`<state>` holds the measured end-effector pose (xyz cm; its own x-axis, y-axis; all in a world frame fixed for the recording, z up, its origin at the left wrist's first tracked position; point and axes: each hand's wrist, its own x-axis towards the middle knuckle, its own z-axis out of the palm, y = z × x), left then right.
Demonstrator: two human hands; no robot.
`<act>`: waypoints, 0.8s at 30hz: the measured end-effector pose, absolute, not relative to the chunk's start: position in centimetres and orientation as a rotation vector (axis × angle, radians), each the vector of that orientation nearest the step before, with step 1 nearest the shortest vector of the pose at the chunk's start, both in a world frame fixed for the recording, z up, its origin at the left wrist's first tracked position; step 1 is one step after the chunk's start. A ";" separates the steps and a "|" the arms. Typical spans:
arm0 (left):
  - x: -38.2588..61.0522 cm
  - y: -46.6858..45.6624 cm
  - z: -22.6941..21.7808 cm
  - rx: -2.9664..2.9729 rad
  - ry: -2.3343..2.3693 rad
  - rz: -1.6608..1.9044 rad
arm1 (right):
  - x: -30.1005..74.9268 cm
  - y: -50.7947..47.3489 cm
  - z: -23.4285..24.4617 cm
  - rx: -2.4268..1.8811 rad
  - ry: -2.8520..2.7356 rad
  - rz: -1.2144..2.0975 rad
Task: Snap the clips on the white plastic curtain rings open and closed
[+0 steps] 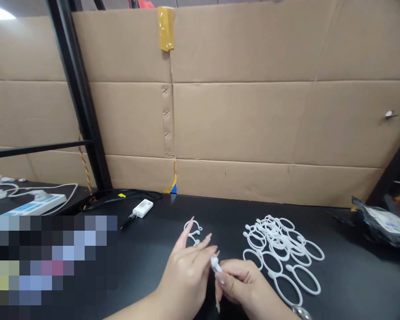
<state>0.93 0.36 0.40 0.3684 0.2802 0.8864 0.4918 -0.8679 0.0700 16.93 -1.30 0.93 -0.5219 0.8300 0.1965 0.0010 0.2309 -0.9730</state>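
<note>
A small white plastic piece [216,264] is held between my two hands, close to the table's front. My right hand [242,282] is closed, pinching its lower end between thumb and fingers. My left hand [186,269], back upward, meets the upper end with its nearest fingertips, while its outer fingers stretch away. The left thumb is hidden, and so is part of the piece. Just beyond the left fingers lie a few white rings [188,225], partly covered by that hand. To the right of my right hand spreads a loose pile of white rings with small knobs [280,247].
On the black table [146,253] lies a white plug adapter [142,208] with a black tip. A power strip [36,205] with cables is at far left, a black plastic bag [383,224] at far right. Behind stands a cardboard wall [240,120] beside a black metal post [82,98].
</note>
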 end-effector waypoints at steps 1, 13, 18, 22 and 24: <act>0.8 0.4 0.3 -2.443 -0.727 -1.507 | 16.9 -1.4 1.0 -0.760 -1.759 1.375; 0.4 0.8 0.5 -2.665 -1.051 -1.442 | 17.8 -0.9 1.5 -0.807 -1.562 1.445; -0.7 2.2 1.2 -2.635 -1.542 -1.059 | 21.0 0.9 3.7 -1.174 -1.712 0.919; -2.0 4.2 1.7 -2.562 -1.686 -1.000 | 25.2 3.7 3.7 -1.573 -1.905 0.398; -2.5 5.0 1.7 -2.528 -1.736 -0.966 | 26.8 4.8 3.2 -1.646 -1.916 0.265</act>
<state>-2.54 5.00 1.69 0.2374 0.8702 0.4318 0.8257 -0.4149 0.3822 26.83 4.76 3.19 -0.0578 0.9511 0.3035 0.8328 0.2136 -0.5106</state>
